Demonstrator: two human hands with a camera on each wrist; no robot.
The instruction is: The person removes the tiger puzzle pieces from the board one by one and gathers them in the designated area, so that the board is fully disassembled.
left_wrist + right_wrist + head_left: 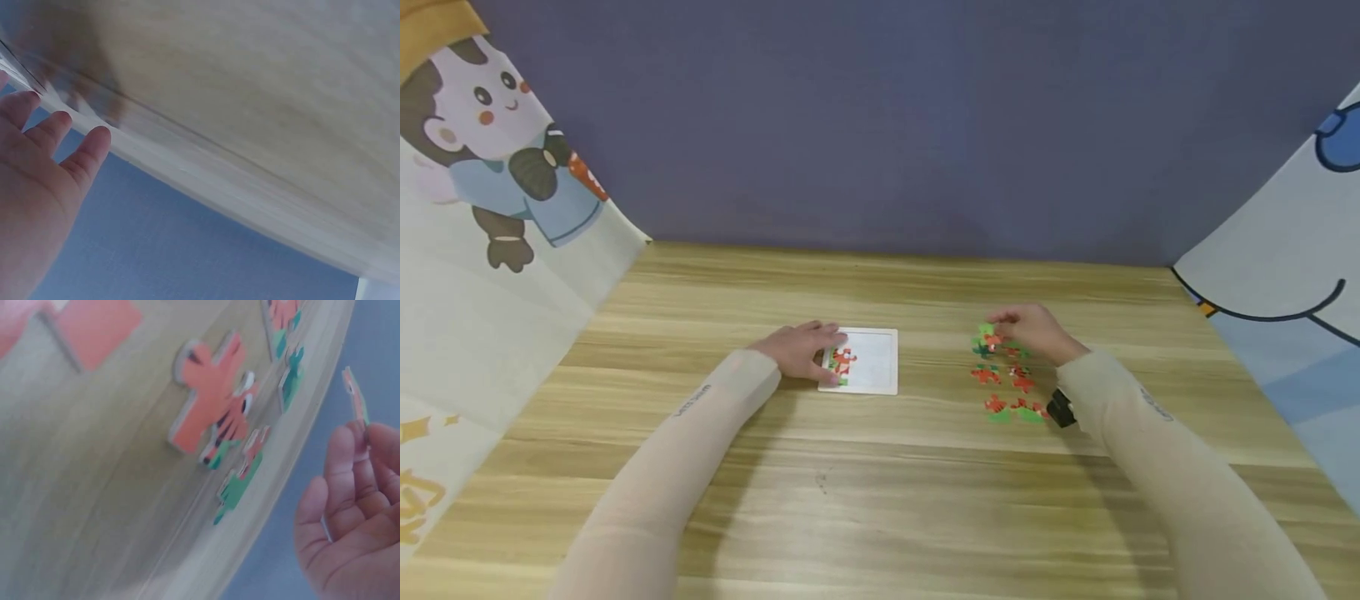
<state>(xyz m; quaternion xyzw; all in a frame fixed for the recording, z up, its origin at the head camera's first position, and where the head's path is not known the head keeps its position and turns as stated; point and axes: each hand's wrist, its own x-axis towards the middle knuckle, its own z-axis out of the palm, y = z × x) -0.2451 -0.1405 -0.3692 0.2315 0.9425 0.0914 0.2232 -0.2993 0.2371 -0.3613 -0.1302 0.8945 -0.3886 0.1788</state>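
My left hand [801,348] rests at the left edge of a white square puzzle tray [880,367], its fingers and thumb spread over the border. A few joined orange-and-green jigsaw pieces [842,360] lie along the tray's left side, partly hidden by that hand. In the left wrist view the fingers [90,153] are extended and the tray is out of sight. To the right, my right hand [1033,332] pinches a jigsaw piece [356,397] between thumb and fingertips. The right wrist view shows it edge-on, raised off the table.
Several loose jigsaw pieces [987,375] lie in rough rows below and beside my right hand, orange with black stripes and green. A dark object [1062,408] sits at the right wrist. A dark blue panel [880,125] stands behind the wooden table [880,500]; printed cloths hang at both sides.
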